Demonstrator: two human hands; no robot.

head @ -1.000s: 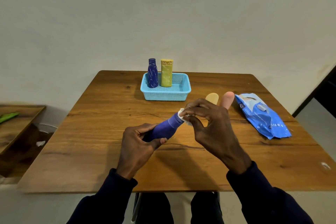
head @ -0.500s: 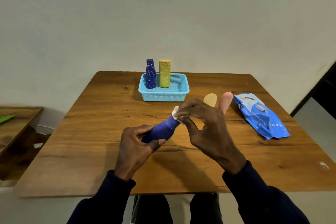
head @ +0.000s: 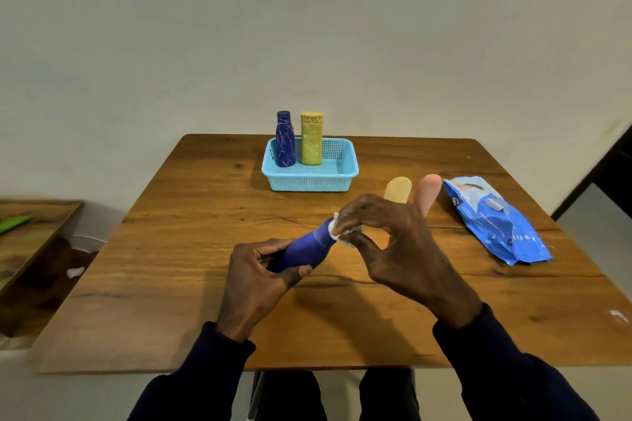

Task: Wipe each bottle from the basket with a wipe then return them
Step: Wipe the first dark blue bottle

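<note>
While the wooden table (head: 171, 284) carries everything, the blue basket (head: 343, 161) sits at its far middle. In front of the basket, the left hand (head: 254, 284) wraps the tilted purple bottle (head: 304, 249); the right hand (head: 398, 246) pinches a white wipe (head: 337, 232) against its top.

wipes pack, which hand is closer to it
Right. The right hand works just left of the blue wipes pack, pressing a wipe to the purple bottle. The left hand grips the bottle's base, farther left.
</note>
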